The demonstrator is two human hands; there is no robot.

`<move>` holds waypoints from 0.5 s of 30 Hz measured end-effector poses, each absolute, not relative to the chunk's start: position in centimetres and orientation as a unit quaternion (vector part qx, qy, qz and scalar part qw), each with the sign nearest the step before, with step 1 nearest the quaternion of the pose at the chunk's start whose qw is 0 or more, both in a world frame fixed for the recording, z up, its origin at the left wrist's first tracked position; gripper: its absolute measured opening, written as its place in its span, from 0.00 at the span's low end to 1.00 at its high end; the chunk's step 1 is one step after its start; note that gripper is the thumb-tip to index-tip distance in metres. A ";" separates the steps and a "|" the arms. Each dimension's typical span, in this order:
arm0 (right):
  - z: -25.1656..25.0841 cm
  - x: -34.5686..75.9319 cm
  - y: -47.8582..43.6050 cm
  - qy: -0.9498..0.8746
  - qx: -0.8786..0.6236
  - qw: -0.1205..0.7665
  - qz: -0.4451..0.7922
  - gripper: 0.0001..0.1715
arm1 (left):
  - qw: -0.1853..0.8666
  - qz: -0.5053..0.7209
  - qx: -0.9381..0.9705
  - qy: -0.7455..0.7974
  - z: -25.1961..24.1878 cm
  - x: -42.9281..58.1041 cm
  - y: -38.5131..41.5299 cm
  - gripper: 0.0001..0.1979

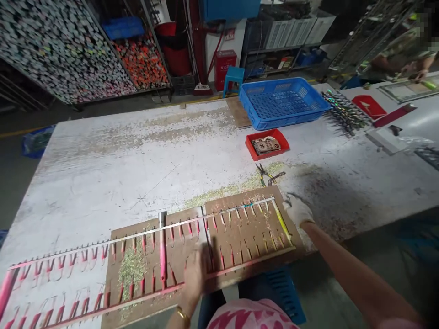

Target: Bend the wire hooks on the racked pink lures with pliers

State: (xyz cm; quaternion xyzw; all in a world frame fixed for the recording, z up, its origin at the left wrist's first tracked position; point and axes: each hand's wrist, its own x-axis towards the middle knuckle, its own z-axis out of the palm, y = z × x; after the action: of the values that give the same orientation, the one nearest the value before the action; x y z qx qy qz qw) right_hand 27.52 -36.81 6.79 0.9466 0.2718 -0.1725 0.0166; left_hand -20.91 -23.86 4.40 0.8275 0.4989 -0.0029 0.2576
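Note:
A long, narrow rack frame [178, 224], with pink and yellow paint on it, lies across brown cardboard sheets [219, 237] on the table. Rows of small wire hooks with pink or yellow shanks line both rails. A pink crossbar [162, 256] joins the rails. My bare left hand [195, 276], with a bracelet at the wrist, is over the near rail; its blurred fingers look curled, and what they hold is hidden. My right hand [297, 210], in a pale glove, rests by the far right corner of the frame at the cardboard's edge, fingers apart.
Pliers [263, 175] lie beyond the cardboard among yellowish flakes. Behind them are a red tray [283, 140] of small parts and a blue basket [252, 112]. Coated metal pieces [346, 112] are heaped at the right. Another person's hands [420, 75] work at the far right.

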 end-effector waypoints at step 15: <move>0.8 39.1 -28.7 0.392 0.906 0.147 -0.063 0.29 | 0.209 0.228 0.860 0.406 -1.2 -12.5 -32.8 0.18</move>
State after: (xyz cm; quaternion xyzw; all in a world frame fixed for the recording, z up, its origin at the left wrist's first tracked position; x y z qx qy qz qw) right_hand 39.14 -28.65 0.77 0.9061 0.3919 -0.0627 0.1468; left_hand -12.55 -32.76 -1.24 0.8601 0.4059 0.2277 0.2091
